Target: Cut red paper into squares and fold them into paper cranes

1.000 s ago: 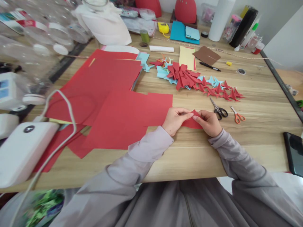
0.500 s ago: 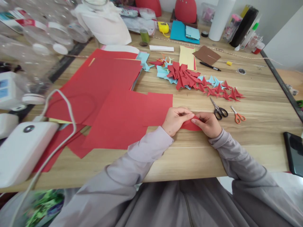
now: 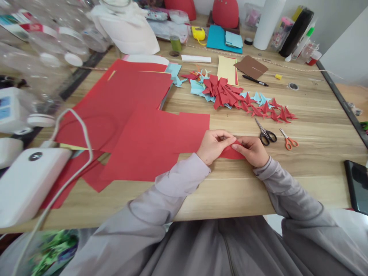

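Between my two hands is a small piece of red paper (image 3: 233,152), partly hidden by the fingers. My left hand (image 3: 214,146) pinches its far left edge between thumb and fingers. Closed on the right part of the same paper is my right hand (image 3: 253,150), its thumb pressed near the middle. Large red paper sheets (image 3: 149,145) lie to the left, one reaching beside my left hand. Beyond my right hand are black-handled scissors (image 3: 267,136) and small orange-handled scissors (image 3: 290,142). A heap of folded red paper pieces (image 3: 221,92) lies farther back, with light blue ones among them.
A white power bank (image 3: 34,184) with a cable stands at the left, near plastic bottles (image 3: 71,42). A phone (image 3: 358,184) lies at the right edge. Toward the back are a black pen (image 3: 255,80), brown paper (image 3: 250,69) and a yellow tape measure (image 3: 198,33).
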The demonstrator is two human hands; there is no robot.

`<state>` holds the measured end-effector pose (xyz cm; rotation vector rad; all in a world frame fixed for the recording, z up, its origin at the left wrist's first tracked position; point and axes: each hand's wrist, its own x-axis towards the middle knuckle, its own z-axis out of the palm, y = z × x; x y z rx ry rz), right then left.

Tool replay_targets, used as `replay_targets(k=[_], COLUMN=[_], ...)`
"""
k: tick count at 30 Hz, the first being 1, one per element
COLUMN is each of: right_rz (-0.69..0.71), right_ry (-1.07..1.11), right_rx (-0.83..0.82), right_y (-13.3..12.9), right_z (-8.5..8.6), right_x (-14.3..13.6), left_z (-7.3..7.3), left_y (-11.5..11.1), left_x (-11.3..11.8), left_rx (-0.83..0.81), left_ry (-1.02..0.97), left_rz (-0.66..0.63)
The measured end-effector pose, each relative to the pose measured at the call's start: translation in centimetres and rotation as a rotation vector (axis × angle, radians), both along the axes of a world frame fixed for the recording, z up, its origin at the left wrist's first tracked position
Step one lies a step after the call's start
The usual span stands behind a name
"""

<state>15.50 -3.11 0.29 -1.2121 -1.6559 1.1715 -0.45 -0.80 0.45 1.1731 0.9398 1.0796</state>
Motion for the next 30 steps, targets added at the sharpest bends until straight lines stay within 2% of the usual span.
replay_targets(k=[7, 18, 25, 30], right_rz=[-0.004, 0.031, 0.006, -0.076], right_ry=[0.009, -0.103, -0.056, -0.011], right_rx=[-0.009, -0.005, -0.047, -0.037], right_y=[0.02, 0.1, -0.1, 0.02], right_z=[0.29, 0.1, 0.26, 0.46], right_x=[0.09, 0.08, 0.05, 0.21], left_z=[-0.2, 0.09, -0.36, -0.35], left_y=[0.1, 0.04, 0.18, 0.23], left_x=[-0.1, -0.15, 0.05, -0.14], left_rx=[0.019, 0.05, -0.092, -0.093], left_ry=[0.024, 0.079, -0.02, -0.022], left_rz=[0.02, 0.001, -0.009, -0.045])
